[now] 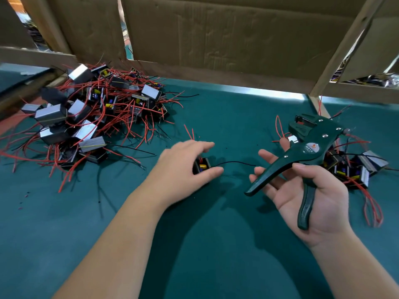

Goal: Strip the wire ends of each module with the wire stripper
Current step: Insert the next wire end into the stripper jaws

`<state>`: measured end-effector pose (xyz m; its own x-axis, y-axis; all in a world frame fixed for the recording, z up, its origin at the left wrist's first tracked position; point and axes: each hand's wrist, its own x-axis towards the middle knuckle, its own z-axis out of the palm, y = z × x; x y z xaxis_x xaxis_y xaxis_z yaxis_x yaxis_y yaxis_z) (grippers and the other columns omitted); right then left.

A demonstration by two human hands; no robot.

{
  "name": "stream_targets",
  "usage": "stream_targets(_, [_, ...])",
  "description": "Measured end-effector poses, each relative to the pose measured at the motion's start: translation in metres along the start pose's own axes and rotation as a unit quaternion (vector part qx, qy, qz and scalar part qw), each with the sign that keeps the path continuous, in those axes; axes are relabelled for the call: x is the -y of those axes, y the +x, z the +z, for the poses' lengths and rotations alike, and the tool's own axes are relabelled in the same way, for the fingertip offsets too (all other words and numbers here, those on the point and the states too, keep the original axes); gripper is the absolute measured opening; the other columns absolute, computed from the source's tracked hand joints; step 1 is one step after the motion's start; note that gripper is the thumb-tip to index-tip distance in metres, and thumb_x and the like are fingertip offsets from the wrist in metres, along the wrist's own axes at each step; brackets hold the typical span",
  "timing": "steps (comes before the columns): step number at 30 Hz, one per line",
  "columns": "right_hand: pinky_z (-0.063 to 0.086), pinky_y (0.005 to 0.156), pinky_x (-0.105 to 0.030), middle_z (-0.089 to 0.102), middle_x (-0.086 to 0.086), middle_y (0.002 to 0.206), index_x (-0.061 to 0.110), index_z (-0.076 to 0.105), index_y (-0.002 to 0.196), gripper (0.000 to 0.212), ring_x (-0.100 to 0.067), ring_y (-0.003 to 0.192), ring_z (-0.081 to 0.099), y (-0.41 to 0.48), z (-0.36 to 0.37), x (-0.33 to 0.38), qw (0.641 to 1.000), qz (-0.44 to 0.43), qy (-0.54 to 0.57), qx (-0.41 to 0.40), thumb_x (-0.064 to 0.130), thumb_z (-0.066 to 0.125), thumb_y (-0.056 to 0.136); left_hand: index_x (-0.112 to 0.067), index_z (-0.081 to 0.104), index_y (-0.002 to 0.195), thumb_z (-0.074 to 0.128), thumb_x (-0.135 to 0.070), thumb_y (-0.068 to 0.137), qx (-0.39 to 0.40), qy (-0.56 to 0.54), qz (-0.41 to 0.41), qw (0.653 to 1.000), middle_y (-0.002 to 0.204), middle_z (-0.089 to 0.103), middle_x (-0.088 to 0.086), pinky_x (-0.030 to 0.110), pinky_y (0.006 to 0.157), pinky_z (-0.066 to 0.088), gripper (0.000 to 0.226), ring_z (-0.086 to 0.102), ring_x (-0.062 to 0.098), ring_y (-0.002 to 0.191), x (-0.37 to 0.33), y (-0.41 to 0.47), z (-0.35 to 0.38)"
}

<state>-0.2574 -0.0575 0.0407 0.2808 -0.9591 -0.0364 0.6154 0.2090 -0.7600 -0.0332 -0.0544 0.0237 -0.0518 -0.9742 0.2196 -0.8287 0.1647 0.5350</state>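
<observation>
Two hands, apart: left hand point(183, 164) pinches a module point(202, 166), right hand point(311, 193) grips the wire stripper point(311, 147).

Left of the wire stripper point(311, 147), the left hand point(183, 165) covers most of the module point(201, 166) it grips. Only a black corner with a yellow part shows, and the fingertips are blurred. The wire stripper and the right hand point(311, 190) holding it hide part of a small heap of modules point(364, 167) behind. The label's small print is unreadable. Far left, red wires of the big pile point(90, 113) are cut off at the edge.
</observation>
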Motion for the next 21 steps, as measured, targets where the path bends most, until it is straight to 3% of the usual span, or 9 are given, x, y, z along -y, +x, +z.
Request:
stream_targets(2, [0.057, 0.073, -0.044, 0.065, -0.019, 0.109, 0.015, 0.051, 0.132, 0.06, -0.033, 0.08, 0.065, 0.0, -0.001, 0.0, 1.0, 0.0, 0.001, -0.003, 0.015, 0.045, 0.072, -0.034, 0.039, 0.141, 0.069, -0.045, 0.082, 0.001, -0.057, 0.002, 0.998, 0.141, 0.041, -0.012, 0.026, 0.103, 0.039, 0.067, 0.05, 0.001, 0.115, -0.002, 0.0, 0.006])
stream_targets(4, [0.057, 0.073, -0.045, 0.065, -0.016, 0.099, 0.012, 0.053, 0.131, 0.06, -0.035, 0.079, 0.065, 0.0, -0.001, 0.0, 1.0, -0.003, 0.0, -0.015, 0.015, 0.047, 0.071, -0.041, 0.026, 0.146, 0.076, -0.022, 0.078, -0.019, -0.163, -0.025, 0.986, 0.153, 0.016, -0.013, 0.009, 0.091, 0.042, 0.086, 0.053, -0.003, 0.114, -0.003, 0.001, 0.01])
stream_targets(6, [0.057, 0.071, -0.046, 0.061, -0.012, 0.086, 0.011, 0.056, 0.127, 0.058, -0.035, 0.077, 0.066, 0.001, -0.001, 0.0, 1.0, -0.003, -0.003, -0.03, 0.014, 0.048, 0.07, -0.046, 0.013, 0.148, 0.072, -0.003, 0.076, -0.04, -0.266, -0.057, 0.961, 0.159, -0.006, -0.013, 0.006, 0.083, 0.044, 0.103, 0.054, -0.002, 0.119, -0.001, 0.003, 0.011])
stream_targets(7, [0.057, 0.07, -0.045, 0.06, -0.01, 0.081, 0.012, 0.057, 0.125, 0.056, -0.034, 0.076, 0.066, 0.001, -0.002, 0.0, 0.999, 0.002, -0.006, -0.035, 0.014, 0.048, 0.07, -0.046, 0.007, 0.148, 0.07, 0.002, 0.076, -0.047, -0.3, -0.065, 0.95, 0.16, -0.007, -0.012, 0.01, 0.085, 0.046, 0.107, 0.055, -0.004, 0.118, -0.001, 0.004, 0.011])
stream_targets(10, [0.058, 0.069, -0.046, 0.059, -0.011, 0.077, 0.01, 0.06, 0.122, 0.054, -0.035, 0.074, 0.066, 0.001, -0.002, -0.001, 0.999, 0.029, -0.01, -0.038, 0.016, 0.049, 0.069, -0.041, -0.004, 0.15, 0.072, 0.001, 0.077, -0.041, -0.32, -0.074, 0.944, 0.151, 0.027, -0.028, 0.026, 0.098, 0.047, 0.113, 0.053, -0.009, 0.117, -0.002, 0.006, 0.012])
stream_targets(13, [0.058, 0.068, -0.047, 0.06, -0.012, 0.078, 0.009, 0.06, 0.122, 0.054, -0.035, 0.073, 0.066, 0.001, -0.001, -0.004, 0.998, 0.049, -0.008, -0.034, 0.016, 0.05, 0.069, -0.036, 0.013, 0.151, 0.079, -0.013, 0.075, -0.045, -0.251, -0.083, 0.963, 0.147, 0.03, -0.023, 0.018, 0.1, 0.041, 0.103, 0.041, 0.001, 0.132, 0.0, 0.005, 0.009])
stream_targets(17, [0.058, 0.07, -0.047, 0.062, -0.013, 0.081, 0.009, 0.06, 0.121, 0.053, -0.035, 0.074, 0.066, 0.001, -0.001, -0.004, 0.998, 0.057, -0.011, -0.036, 0.016, 0.05, 0.069, -0.038, 0.051, 0.131, 0.078, -0.039, 0.073, -0.008, -0.08, -0.053, 0.995, 0.153, 0.024, -0.009, 0.02, 0.108, 0.02, 0.063, 0.024, 0.005, 0.137, 0.006, 0.001, -0.003])
stream_targets(19, [0.058, 0.07, -0.048, 0.063, -0.014, 0.083, 0.01, 0.061, 0.119, 0.052, -0.035, 0.074, 0.066, 0.002, -0.001, -0.002, 0.997, 0.059, -0.011, -0.043, 0.016, 0.05, 0.069, -0.036, 0.06, 0.12, 0.07, -0.025, 0.079, -0.016, -0.089, -0.059, 0.994, 0.141, 0.041, -0.012, 0.012, 0.099, 0.029, 0.043, 0.044, 0.004, 0.115, 0.008, 0.0, -0.011])
stream_targets(21, [0.058, 0.069, -0.048, 0.064, -0.016, 0.087, 0.01, 0.061, 0.119, 0.05, -0.035, 0.074, 0.066, 0.003, -0.002, -0.001, 0.996, 0.067, -0.014, -0.05, 0.015, 0.049, 0.071, -0.032, 0.063, 0.114, 0.057, -0.011, 0.085, -0.033, -0.085, -0.083, 0.992, 0.118, 0.051, -0.014, 0.006, 0.076, 0.038, 0.037, 0.057, 0.005, 0.08, 0.013, 0.0, -0.019])
